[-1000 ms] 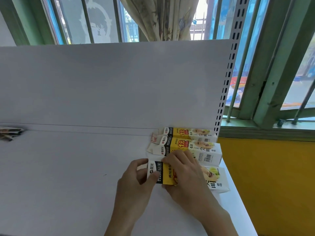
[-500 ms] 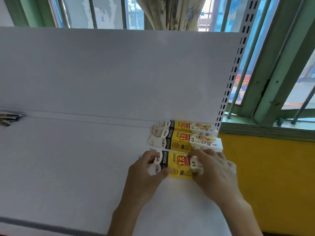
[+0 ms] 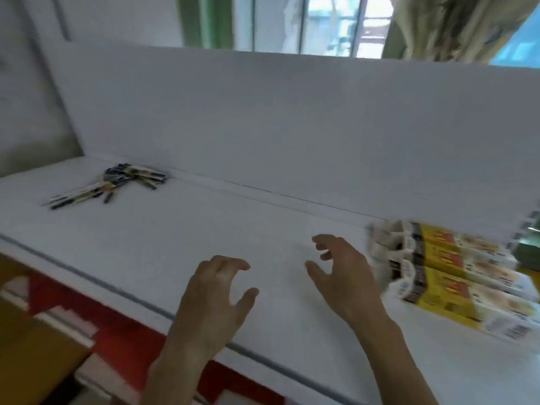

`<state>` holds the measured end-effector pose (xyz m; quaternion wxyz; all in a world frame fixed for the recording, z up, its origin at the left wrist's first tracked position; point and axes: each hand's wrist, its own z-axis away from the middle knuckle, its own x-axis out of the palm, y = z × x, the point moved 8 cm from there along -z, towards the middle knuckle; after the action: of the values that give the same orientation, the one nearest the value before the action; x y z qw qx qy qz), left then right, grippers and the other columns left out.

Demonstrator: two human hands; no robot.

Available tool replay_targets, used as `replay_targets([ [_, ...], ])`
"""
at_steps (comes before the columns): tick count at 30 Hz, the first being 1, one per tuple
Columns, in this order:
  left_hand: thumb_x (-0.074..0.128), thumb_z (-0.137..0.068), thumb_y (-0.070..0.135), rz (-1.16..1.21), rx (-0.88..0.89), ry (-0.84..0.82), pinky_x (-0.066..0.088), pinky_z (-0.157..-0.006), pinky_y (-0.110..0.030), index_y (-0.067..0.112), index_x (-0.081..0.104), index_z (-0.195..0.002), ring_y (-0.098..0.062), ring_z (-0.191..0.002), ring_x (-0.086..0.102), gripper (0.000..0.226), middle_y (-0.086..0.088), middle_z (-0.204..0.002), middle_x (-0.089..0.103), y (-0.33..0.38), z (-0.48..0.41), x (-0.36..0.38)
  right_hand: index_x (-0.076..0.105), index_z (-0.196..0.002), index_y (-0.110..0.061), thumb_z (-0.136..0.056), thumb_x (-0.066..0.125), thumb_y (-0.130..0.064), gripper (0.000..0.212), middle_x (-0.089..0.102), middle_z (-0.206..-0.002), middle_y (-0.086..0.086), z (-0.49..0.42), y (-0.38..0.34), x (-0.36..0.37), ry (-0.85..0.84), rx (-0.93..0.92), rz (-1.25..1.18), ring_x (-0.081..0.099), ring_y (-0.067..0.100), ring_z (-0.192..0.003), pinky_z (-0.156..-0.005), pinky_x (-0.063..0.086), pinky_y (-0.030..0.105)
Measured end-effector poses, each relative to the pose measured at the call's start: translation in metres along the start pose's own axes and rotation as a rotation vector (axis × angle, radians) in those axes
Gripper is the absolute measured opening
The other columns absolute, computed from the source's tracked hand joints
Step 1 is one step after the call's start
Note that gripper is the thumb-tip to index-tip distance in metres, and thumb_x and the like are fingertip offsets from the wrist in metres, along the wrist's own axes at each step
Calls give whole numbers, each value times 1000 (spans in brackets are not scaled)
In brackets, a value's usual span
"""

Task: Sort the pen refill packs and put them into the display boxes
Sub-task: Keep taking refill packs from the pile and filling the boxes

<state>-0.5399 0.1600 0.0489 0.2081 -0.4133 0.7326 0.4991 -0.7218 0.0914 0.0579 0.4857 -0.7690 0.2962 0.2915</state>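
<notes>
Three yellow, black and white display boxes (image 3: 455, 276) lie side by side at the right end of the white shelf (image 3: 175, 244), their open flaps facing left. A loose pile of pen refill packs (image 3: 117, 182) lies at the far left, against the back panel. My left hand (image 3: 216, 299) hovers over the shelf's middle, fingers spread, holding nothing. My right hand (image 3: 342, 276) is just left of the boxes, fingers apart and empty, not touching them. The view is blurred by motion.
A tall white back panel (image 3: 292, 127) closes the shelf's far side. The shelf's front edge (image 3: 117, 290) runs diagonally, with red and yellow surfaces (image 3: 73, 331) below it. Windows and a curtain (image 3: 455, 24) stand behind.
Both hands have let go of the nearest display box and moved left, now empty. The view has swung left, bringing the refill pile into sight.
</notes>
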Motion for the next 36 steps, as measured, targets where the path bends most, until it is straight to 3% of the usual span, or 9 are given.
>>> replay_targets([
  [7, 62, -85, 30, -263, -215, 202, 29, -88, -14, 21, 61, -113, -8, -109, 45, 29, 16, -106, 49, -134, 42, -152, 54, -118, -29, -88, 58, -29, 30, 57, -107, -15, -13, -171, 135, -164, -174, -190, 53, 2, -91, -78, 46, 24],
  [12, 58, -88, 34, -311, -300, 241, 24, -89, -10, 26, 57, -115, 7, -109, 30, 28, 22, -111, 42, -196, 74, -214, 62, -107, -21, -88, 57, -31, 22, 58, -106, -11, -8, -254, 193, -124, -275, -354, 59, 4, -82, -73, 53, 35],
  [14, 57, -88, 35, -310, -335, 234, 27, -89, -11, 27, 57, -114, 4, -111, 36, 28, 22, -110, 43, -218, 77, -229, 61, -109, -21, -90, 55, -31, 22, 57, -107, -12, -12, -274, 214, -148, -280, -371, 58, 4, -83, -74, 53, 35],
  [17, 58, -87, 34, -296, -372, 237, 30, -90, -13, 27, 58, -113, -3, -117, 42, 27, 21, -112, 46, -246, 71, -243, 59, -114, -22, -91, 53, -31, 25, 58, -109, -10, -24, -296, 246, -202, -287, -358, 57, 6, -86, -77, 52, 34],
  [20, 58, -88, 32, -264, -369, 246, 31, -84, -5, 26, 59, -113, -3, -119, 40, 26, 19, -114, 48, -270, 49, -248, 55, -119, -22, -91, 53, -30, 29, 57, -110, -8, -41, -309, 273, -261, -273, -336, 57, 7, -89, -79, 51, 34],
  [24, 57, -88, 32, -220, -311, 201, 35, -91, -17, 25, 60, -112, -4, -110, 46, 25, 16, -112, 51, -298, -5, -244, 49, -125, -22, -92, 51, -31, 34, 56, -115, -5, -76, -312, 306, -342, -200, -284, 55, 11, -94, -85, 48, 35],
  [30, 53, -91, 28, -123, -291, 162, 34, -92, -20, 25, 60, -112, -8, -112, 47, 22, 11, -116, 53, -354, -76, -239, 43, -132, -23, -94, 46, -30, 39, 49, -128, 0, -123, -320, 355, -499, -101, -141, 51, 16, -111, -95, 42, 31],
  [36, 54, -91, 25, -72, -297, 101, 38, -85, -24, 24, 60, -111, -13, -103, 49, 21, 3, -115, 56, -422, -140, -228, 51, -125, -21, -94, 47, -25, 31, 53, -124, 1, -157, -329, 389, -492, -15, -75, 49, 7, -97, -79, 36, 16],
])
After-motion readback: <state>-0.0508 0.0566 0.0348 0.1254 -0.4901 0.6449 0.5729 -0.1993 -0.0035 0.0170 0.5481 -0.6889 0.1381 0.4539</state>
